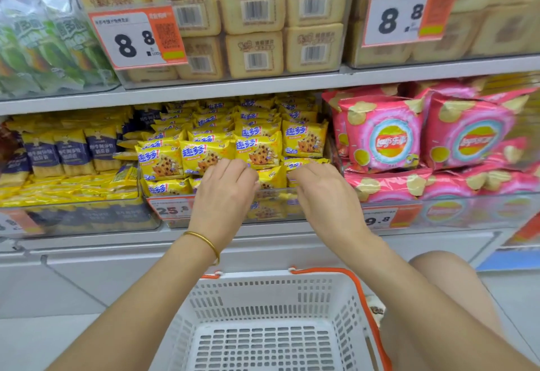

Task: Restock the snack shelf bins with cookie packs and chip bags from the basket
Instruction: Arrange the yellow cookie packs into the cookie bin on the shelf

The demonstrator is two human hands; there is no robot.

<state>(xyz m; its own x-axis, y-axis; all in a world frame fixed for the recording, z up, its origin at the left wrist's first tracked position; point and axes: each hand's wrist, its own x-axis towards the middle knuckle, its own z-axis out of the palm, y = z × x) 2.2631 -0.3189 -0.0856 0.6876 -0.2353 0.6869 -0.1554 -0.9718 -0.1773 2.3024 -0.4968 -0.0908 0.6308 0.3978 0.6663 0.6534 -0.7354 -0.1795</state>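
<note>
My left hand [225,186] and right hand [324,192] are both knuckles-up at the front of the cookie bin [271,212]. The fingers are bent down and forward into the packs. The fingertips of both hands are hidden, so I cannot tell whether either hand actually grips anything. One yellow cookie pack [271,179] sits right between my two hands, touching the bent fingers of each. My right fingers also lie against another pack just beyond them.

Just past my knuckles the rest of the yellow cookie packs [204,157] stand in crowded rows, filling the bin to the back. Under my left palm, on the bin's clear front wall, is a price tag [169,209] reading 25.8. A gold bracelet [204,242] circles my left wrist.

Beyond my right hand lie the pink chip bags [382,136], stacked in the next bin. Off to the left of my left hand are navy-and-yellow packs [70,151] in their own bin. On the shelf above both hands sit beige biscuit blocks [254,5] with barcodes.

Below my forearms, nearer to me, is the white basket [263,291] with an orange handle [361,291], and my bare knee [438,271] is beside it, under my right arm.
</note>
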